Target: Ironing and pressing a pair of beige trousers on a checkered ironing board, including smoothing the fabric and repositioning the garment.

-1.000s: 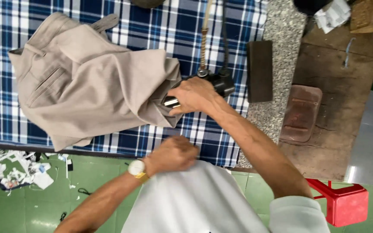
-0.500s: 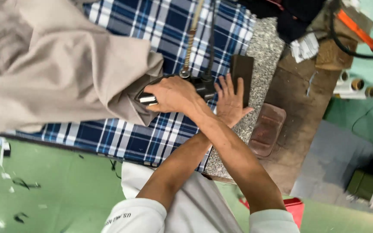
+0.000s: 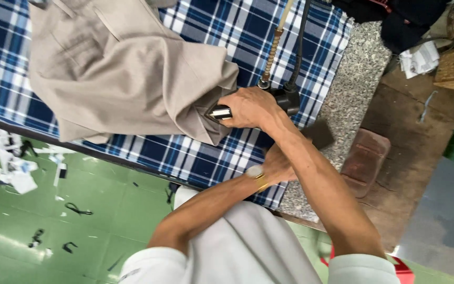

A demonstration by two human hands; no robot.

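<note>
One black iron (image 3: 277, 100) with a shiny metal edge sits at frame centre, gripped by the right hand (image 3: 248, 108) atop folded, smooth beige trousers (image 3: 127, 68). The left hand (image 3: 279, 163), crossed beneath, holds a dark flat pad (image 3: 319, 134). Blue plaid cloth (image 3: 206, 158) covers the table.

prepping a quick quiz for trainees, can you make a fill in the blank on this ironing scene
1. The right hand grips the handle of an ____.
2. The beige garment lies on a blue and white ____ cloth.
3. The left hand, passing under the right arm, wears a ____ on its wrist.
4. The floor below the table is ____.

Missing words: iron; checked; watch; green
</note>
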